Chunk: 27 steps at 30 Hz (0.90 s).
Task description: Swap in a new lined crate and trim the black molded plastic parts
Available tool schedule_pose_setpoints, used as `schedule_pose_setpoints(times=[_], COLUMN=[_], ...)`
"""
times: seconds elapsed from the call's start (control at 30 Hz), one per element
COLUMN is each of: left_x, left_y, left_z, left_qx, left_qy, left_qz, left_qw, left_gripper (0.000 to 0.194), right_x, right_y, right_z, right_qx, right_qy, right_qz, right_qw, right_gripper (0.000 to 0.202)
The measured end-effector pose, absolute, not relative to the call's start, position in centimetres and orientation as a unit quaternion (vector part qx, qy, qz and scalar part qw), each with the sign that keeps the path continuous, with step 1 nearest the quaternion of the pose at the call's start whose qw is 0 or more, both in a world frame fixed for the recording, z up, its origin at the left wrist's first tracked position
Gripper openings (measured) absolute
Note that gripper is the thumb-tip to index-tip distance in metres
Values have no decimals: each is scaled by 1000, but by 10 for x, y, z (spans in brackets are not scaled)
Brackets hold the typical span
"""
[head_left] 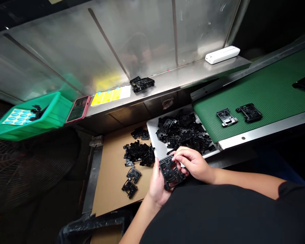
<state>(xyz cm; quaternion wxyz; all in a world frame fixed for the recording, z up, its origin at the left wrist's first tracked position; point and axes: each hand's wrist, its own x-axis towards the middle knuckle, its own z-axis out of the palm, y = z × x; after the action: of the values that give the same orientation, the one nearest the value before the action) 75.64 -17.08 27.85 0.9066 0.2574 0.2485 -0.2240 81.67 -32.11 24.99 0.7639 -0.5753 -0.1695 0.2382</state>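
A flat black plastic part [171,174] with several cut-outs is held close to my body. My left hand [157,186] grips it from the left and below, thumb along its edge. Over its upper right corner, my right hand [193,164] has thumb and index finger pinched together; whether something tiny sits between them cannot be seen. Just beyond the hands, a white tray [152,130] carries a heap of similar black parts [183,130]. To the left, more black parts [138,152] are piled on the brown cardboard [109,183], with two loose ones nearer me.
A green conveyor belt [274,91] with several black parts runs on the right. Along the metal shelf [167,81] lie a white device [222,55], another black assembly [141,84], yellow sticker sheets [106,97] and a phone [78,108]. A green bin [51,113] hangs at the left.
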Motion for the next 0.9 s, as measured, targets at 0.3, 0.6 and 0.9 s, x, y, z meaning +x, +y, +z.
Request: schedule_pose_setpoints(times=[0.3,0.6,0.9], left_x=[750,751,772], left_y=[-150,-144,-95], left_z=[280,272,224], left_qx=[238,270,634], left_qy=[275,303,260], left_qz=[-234,-209,-49], left_qw=[902,890,727], left_gripper=[66,65,69], right_x=[812,824,829], right_y=[-300,-286,-295], right_z=[249,243,238], right_qx=[-584,-715,-673], right_qy=[-166,-356,-322], right_qz=[251,73,8], right_qw=[754,598,666], right_gripper=[25,25,16])
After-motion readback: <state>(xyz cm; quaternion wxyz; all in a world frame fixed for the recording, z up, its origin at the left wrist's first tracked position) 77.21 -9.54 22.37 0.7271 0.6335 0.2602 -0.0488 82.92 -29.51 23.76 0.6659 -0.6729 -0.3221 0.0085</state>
